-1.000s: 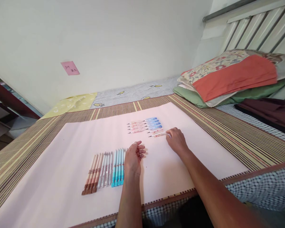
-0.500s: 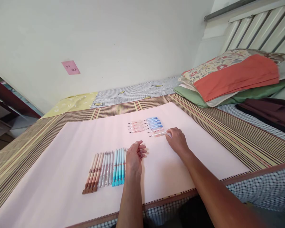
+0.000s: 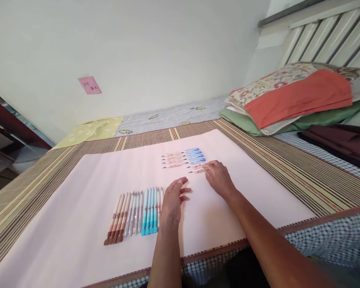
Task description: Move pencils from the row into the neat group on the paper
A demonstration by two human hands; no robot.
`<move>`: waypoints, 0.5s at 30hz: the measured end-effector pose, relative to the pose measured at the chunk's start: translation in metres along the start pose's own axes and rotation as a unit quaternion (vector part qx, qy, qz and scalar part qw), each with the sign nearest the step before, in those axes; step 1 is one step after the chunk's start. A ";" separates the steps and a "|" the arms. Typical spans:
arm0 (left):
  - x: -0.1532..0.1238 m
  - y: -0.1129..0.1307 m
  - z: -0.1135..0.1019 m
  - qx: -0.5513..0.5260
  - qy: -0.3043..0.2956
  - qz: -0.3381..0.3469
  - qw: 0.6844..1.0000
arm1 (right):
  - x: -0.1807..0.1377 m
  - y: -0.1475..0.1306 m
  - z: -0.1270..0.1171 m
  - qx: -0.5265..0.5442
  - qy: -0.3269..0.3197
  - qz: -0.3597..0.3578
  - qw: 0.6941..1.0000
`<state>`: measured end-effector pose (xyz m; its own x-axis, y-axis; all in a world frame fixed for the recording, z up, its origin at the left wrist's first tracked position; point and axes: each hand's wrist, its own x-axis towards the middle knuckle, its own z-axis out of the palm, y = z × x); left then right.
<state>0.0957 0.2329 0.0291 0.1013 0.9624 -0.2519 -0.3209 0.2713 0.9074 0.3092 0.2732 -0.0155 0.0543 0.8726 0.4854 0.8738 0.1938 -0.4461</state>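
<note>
A row of capped pens (image 3: 135, 214), brown, clear and light blue, lies on a pale pink sheet (image 3: 78, 208). Farther back lie several uncapped pens (image 3: 172, 160) beside blue caps (image 3: 195, 155). My left hand (image 3: 174, 199) rests just right of the capped row, fingers loosely apart, holding nothing. My right hand (image 3: 216, 179) lies over the end of the nearest pen (image 3: 196, 170) in the far group, fingertips touching it.
The pink sheet lies on a striped woven mat (image 3: 288, 160) on a bed. Folded pillows and an orange cloth (image 3: 294, 98) are stacked at the right. A pink note (image 3: 89, 85) sticks to the white wall. A dark garment (image 3: 339, 142) lies at far right.
My right hand has slid a little left over the nearest far pen. My left hand has moved slightly right and its fingers have uncurled.
</note>
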 end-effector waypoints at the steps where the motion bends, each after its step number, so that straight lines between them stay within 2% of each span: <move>1: 0.000 0.000 0.000 0.001 0.001 -0.002 1.000 | -0.001 -0.003 0.000 -0.002 -0.007 -0.019 1.000; 5: 0.000 0.001 0.000 -0.003 0.003 -0.007 1.000 | -0.003 -0.015 -0.002 0.005 -0.023 -0.072 0.997; 8: -0.002 0.004 0.002 0.024 -0.025 0.004 0.999 | -0.003 -0.018 -0.003 0.018 -0.009 -0.062 0.998; 11: -0.008 0.007 0.007 0.057 -0.130 0.022 0.990 | -0.003 -0.015 -0.004 0.021 0.011 -0.032 0.999; 13: -0.014 0.009 0.012 0.062 -0.214 0.019 0.975 | -0.004 -0.012 -0.005 0.034 0.018 -0.025 0.999; 15: -0.021 0.010 0.016 0.063 -0.272 0.005 0.960 | -0.006 -0.010 -0.006 0.063 0.017 -0.026 0.998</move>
<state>0.1057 0.2154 0.0487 0.5864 0.8077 -0.0613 -0.2118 0.2259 0.9508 0.3025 0.2635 -0.0092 0.0295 0.8446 0.5346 0.8087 0.2942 -0.5093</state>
